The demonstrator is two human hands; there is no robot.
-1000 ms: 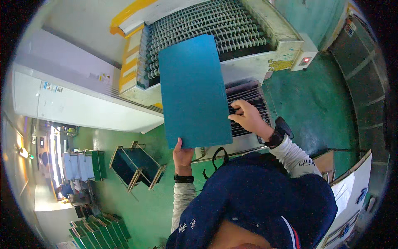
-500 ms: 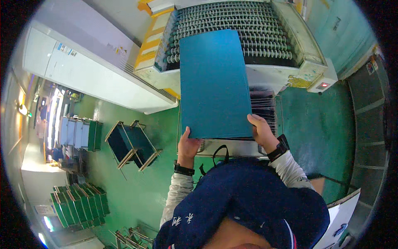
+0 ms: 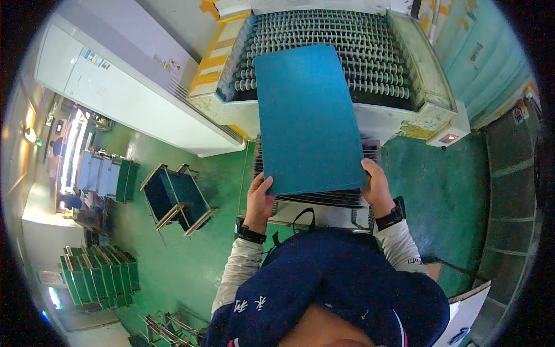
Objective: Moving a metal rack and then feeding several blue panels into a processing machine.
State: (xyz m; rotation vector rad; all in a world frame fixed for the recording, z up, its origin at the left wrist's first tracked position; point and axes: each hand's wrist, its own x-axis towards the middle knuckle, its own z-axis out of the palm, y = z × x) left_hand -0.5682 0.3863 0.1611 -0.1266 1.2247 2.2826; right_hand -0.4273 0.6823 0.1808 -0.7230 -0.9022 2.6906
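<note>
So my left hand (image 3: 261, 198) was clamped on the near left corner of the blue panel (image 3: 309, 121), thumb on top, and my right hand (image 3: 376, 184) had the near right corner about the same way. My fingers underneath were hidden. Couldn't tell if that was one sheet or a couple stacked. Progress-wise, I'd call it partway: panel up and gripped at both sides, but not let go of yet. Right below it was a slotted rack (image 3: 373, 155) with dark edges poking out, probably more sheets left, though the panel covered too much to count. The panel's far end was out over the roller bed (image 3: 378, 63); touching or just above, no clue. Farther off to my left, a cart (image 3: 176, 196) with dark panels stood on the green floor (image 3: 433, 191), with a row of green boards (image 3: 101, 276) beyond.
</note>
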